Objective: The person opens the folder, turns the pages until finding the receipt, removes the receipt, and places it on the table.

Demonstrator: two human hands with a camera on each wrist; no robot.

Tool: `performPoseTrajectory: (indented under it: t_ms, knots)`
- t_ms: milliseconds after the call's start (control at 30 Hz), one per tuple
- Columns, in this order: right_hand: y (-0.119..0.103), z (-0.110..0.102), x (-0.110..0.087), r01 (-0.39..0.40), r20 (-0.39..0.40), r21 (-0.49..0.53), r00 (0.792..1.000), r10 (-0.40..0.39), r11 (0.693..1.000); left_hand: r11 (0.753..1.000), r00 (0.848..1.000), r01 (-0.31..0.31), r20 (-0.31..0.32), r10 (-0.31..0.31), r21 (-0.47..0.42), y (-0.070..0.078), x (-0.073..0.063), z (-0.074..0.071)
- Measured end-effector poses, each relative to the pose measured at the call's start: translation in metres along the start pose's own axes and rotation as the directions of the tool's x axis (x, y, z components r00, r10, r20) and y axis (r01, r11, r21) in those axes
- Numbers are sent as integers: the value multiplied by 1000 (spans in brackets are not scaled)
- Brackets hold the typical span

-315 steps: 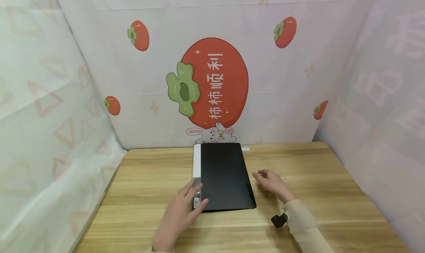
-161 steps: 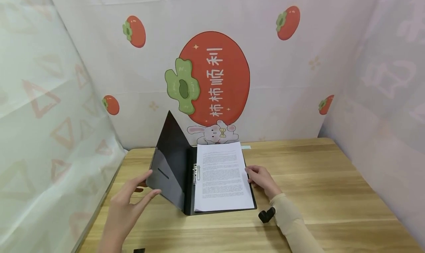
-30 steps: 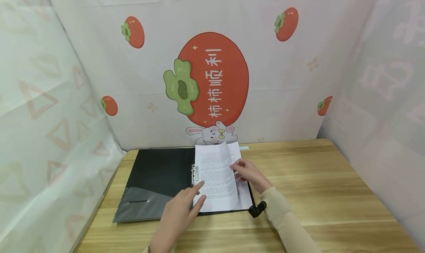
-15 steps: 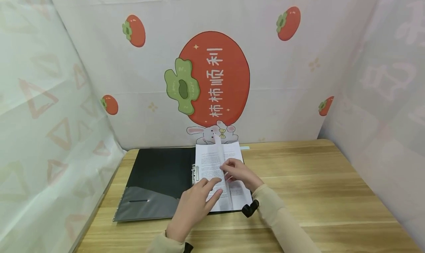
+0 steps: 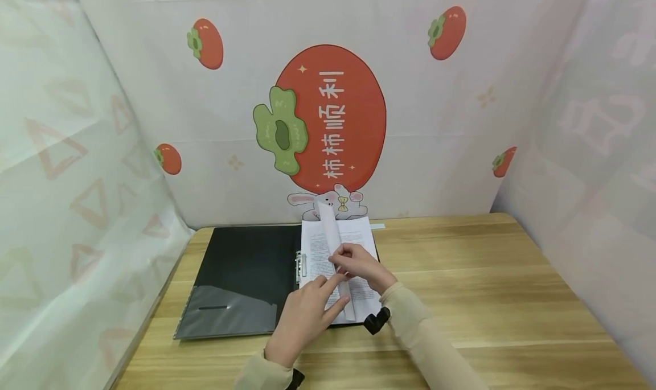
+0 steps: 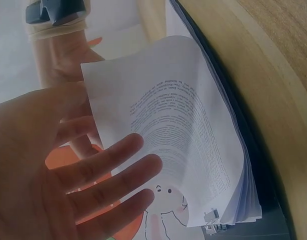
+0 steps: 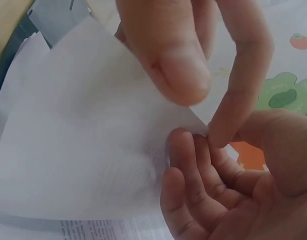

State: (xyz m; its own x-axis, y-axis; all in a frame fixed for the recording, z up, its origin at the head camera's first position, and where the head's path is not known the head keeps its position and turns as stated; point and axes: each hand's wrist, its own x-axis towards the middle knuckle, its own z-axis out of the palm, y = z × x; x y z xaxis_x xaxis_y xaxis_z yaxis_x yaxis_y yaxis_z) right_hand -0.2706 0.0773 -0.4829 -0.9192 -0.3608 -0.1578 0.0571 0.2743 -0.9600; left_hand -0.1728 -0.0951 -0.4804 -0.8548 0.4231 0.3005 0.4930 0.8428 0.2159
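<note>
A black ring binder (image 5: 251, 256) lies open on the wooden table, its bare cover to the left and a stack of printed paper (image 5: 366, 304) on the right. A metal clip (image 5: 300, 266) holds the stack near the spine. My right hand (image 5: 363, 266) pinches the free edge of a top sheet of paper (image 5: 329, 222), which stands curled up over the stack. My left hand (image 5: 303, 313) is close in front, its thumb and index finger apart by the same edge. In the left wrist view, the other left fingers (image 6: 126, 182) stretch out before the sheet's printed face.
The wooden table (image 5: 492, 299) extends to the right of the binder. A thin pale strip (image 5: 377, 226) shows at its back edge, by the binder's corner. A fabric backdrop (image 5: 430, 151) with persimmon prints stands behind, with more fabric on both sides.
The binder was closed at first, then opened leftward. During the last second my right hand has drawn the sheet up and left, and my left hand has moved right toward its edge.
</note>
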Motion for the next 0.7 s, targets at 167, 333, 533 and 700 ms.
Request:
performPoseTrajectory:
  t_ms: [167,333,533,700]
  knots:
    - [-4,3,-1,14,26,-8,1000,-14,1000,1000,1000,10,9,-10,6,0,0,0]
    - [-6,6,-1,19,37,-14,999,-19,1000,1000,1000,11,18,-11,9,-1,0,2]
    - [-11,9,-3,20,21,-23,1000,-20,1000,1000,1000,-13,-19,13,24,0,0,3]
    - [-12,13,-4,41,-23,-66,999,-43,997,999,998,-31,-57,32,22,0,-1,2]
